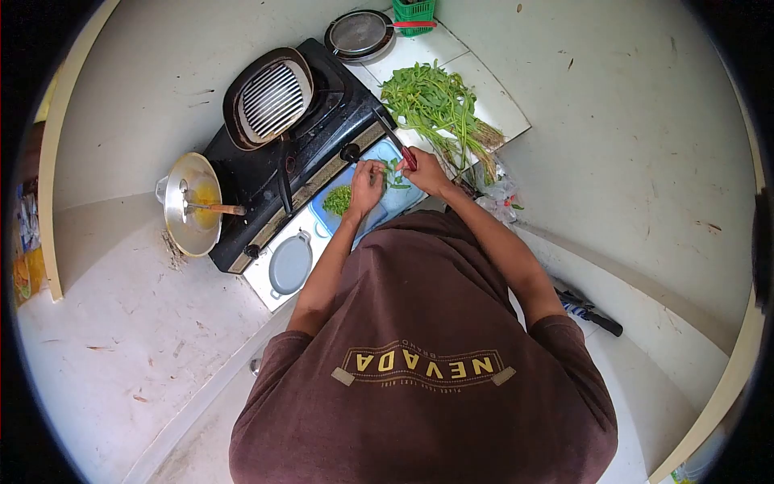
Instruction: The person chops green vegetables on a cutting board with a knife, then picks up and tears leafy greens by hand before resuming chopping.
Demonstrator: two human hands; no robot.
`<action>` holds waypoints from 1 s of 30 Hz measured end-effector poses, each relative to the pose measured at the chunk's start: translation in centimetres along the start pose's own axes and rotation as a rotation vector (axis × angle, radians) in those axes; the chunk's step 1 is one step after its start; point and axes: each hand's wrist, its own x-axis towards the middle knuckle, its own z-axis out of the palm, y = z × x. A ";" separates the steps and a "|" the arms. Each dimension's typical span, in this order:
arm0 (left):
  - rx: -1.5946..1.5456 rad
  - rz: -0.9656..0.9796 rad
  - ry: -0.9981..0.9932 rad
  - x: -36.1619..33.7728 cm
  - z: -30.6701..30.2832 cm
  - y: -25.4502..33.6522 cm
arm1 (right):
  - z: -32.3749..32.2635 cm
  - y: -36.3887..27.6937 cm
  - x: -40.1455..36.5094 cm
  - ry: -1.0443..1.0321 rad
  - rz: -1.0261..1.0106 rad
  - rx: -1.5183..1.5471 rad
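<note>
My right hand (pixel 430 173) grips the red handle of a knife (pixel 409 158), its blade pointing up and left toward the stove's edge. My left hand (pixel 368 185) is curled over a blue cutting board (pixel 409 198), its fingers closed at some green leaves (pixel 393 174) that lie between my two hands. Exactly how the fingertips meet the leaves is hard to see. Left of that hand, a small heap of chopped greens (pixel 337 199) rests on the board. Beyond my right hand, a bunch of leafy greens (pixel 431 98) with stems and roots lies on the white tiles.
A black gas stove (pixel 322 153) carries a grill pan (pixel 274 101) with its handle toward me. At left stands a metal wok (pixel 181 214) with a wooden-handled utensil. A grey oval plate (pixel 291 264), a strainer (pixel 359 34), a green basket (pixel 415 11) and a plastic bag (pixel 501 196) are around.
</note>
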 end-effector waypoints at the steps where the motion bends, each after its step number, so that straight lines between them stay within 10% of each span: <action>1: -0.036 -0.034 0.002 0.0 0.0 -0.1 | 0.1 0.1 0.0 -0.010 -0.001 0.004; 30: -0.239 -0.045 0.028 -0.6 -0.4 3.1 | 1.4 -0.3 0.4 0.058 0.025 0.066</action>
